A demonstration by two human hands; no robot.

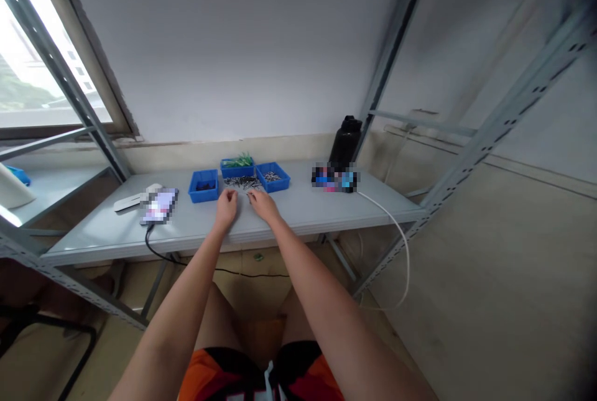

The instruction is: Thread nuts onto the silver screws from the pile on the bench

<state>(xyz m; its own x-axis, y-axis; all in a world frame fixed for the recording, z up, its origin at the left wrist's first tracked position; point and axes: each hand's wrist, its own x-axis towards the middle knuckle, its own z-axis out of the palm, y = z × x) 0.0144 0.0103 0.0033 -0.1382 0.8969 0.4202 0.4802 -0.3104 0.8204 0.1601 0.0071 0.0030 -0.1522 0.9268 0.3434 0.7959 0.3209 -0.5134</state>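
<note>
My left hand (227, 207) rests at the near side of a loose pile of small dark and silvery parts (243, 182); its fingers are curled together, and what they hold is too small to make out. Just to its right, my right hand (262, 203) pinches thumb and fingers at the pile's near edge, perhaps around a tiny piece. Around the pile stand three blue trays: a left tray (189, 194) with dark pieces, a back tray (237, 172) with green strips (242, 159), and a right tray (285, 184) with small silvery pieces (272, 176).
The grey shelf table (298, 214) bears a phone (159, 206) on a black cable and a white object (128, 202) at left. A black bottle (346, 143) stands at right behind a blurred device (334, 179) with a white cable (407, 252). Metal posts (396, 34) flank the table.
</note>
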